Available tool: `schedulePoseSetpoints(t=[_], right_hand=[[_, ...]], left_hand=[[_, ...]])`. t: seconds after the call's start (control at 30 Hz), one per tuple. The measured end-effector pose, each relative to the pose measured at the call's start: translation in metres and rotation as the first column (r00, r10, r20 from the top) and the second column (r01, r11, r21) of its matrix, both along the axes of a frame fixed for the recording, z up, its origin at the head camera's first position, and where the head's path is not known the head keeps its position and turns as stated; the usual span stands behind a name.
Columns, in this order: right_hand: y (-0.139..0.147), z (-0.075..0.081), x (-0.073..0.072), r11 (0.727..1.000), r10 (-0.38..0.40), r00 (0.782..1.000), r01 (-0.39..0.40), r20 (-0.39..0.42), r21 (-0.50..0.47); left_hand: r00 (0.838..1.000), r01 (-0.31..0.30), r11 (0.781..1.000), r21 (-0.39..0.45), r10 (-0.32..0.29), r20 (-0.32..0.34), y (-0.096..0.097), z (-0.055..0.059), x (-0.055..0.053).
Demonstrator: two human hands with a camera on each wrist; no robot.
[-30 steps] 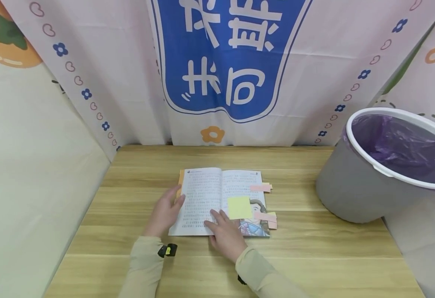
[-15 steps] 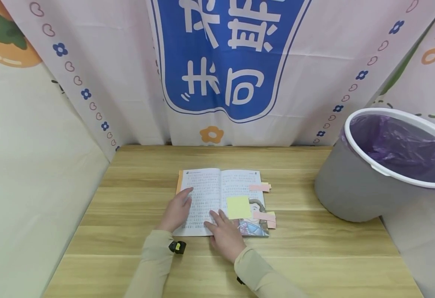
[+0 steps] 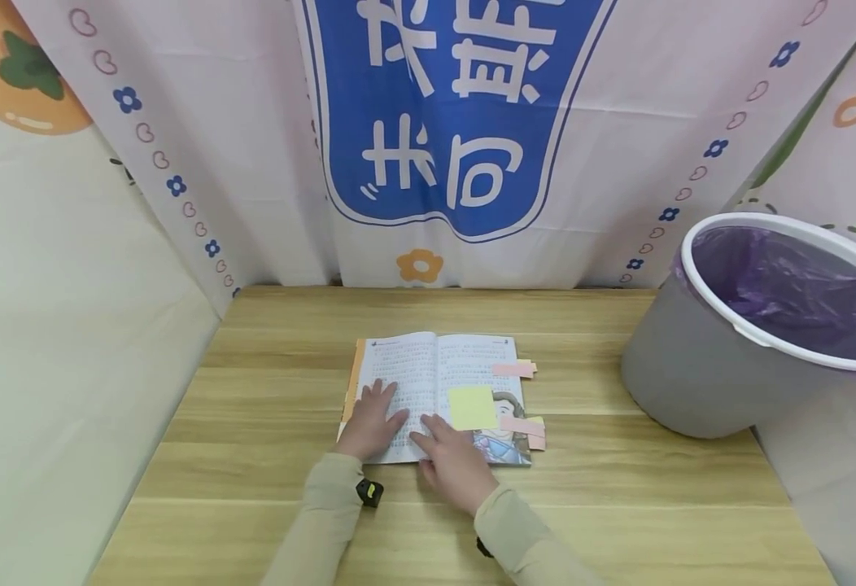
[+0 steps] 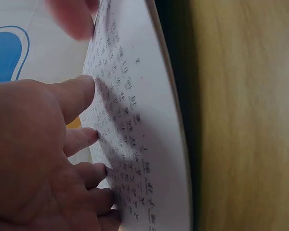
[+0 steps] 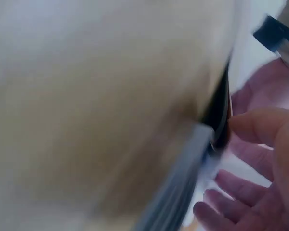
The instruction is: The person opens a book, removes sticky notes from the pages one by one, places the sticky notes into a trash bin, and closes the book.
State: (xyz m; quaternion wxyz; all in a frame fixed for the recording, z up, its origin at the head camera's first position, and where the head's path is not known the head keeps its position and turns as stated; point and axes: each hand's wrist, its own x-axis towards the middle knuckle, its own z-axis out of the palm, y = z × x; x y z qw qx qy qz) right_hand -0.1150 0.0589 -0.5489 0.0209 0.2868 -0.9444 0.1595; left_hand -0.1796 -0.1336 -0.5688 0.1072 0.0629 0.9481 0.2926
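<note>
An open book (image 3: 406,366) of printed text lies on the wooden table, pages up. My left hand (image 3: 371,423) rests on its left page, fingers spread over the lines; the left wrist view has its fingertips (image 4: 89,86) right at the paper. Near the lower end of the spine, my right hand (image 3: 459,466) lies with fingers extended on the page and the thumb at the book's bottom edge. A yellow sticky note (image 3: 472,408) sits on the right page beside a picture of a figure (image 3: 497,450). Pink tabs (image 3: 513,370) stick out past the right edge.
A grey bin (image 3: 699,366) with a purple liner (image 3: 801,285) stands at the right of the table (image 3: 582,505). Behind the table hangs a white curtain (image 3: 618,138) with a blue printed panel. An orange strip (image 3: 353,382) shows along the book's left edge.
My left hand has moved right from the book's left edge onto the left page, its fingers now spread there. My right hand has stayed near the spine, shifting only slightly.
</note>
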Motion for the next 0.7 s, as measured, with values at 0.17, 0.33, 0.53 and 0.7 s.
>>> schedulePoseSetpoints(t=[0.17,0.33,0.53,0.7], right_hand=[[0.03,0.018,-0.007,0.997,-0.002,0.994,-0.007,-0.107,-0.083],[0.064,0.031,-0.021,0.999,0.005,0.981,-0.013,-0.192,-0.039],[0.086,0.029,-0.033,0.993,0.032,0.977,-0.008,-0.213,0.114],[0.086,0.029,-0.034,0.983,0.068,0.987,-0.04,-0.148,0.181]], left_hand=[[1.0,-0.02,1.0,0.002,0.02,0.017,0.004,0.001,0.002],[1.0,-0.011,0.999,-0.037,0.01,-0.028,0.009,0.003,0.007],[0.98,0.091,0.992,-0.084,-0.104,-0.167,0.035,0.013,0.027],[0.969,0.143,0.976,-0.163,-0.171,-0.176,0.054,0.012,0.042]])
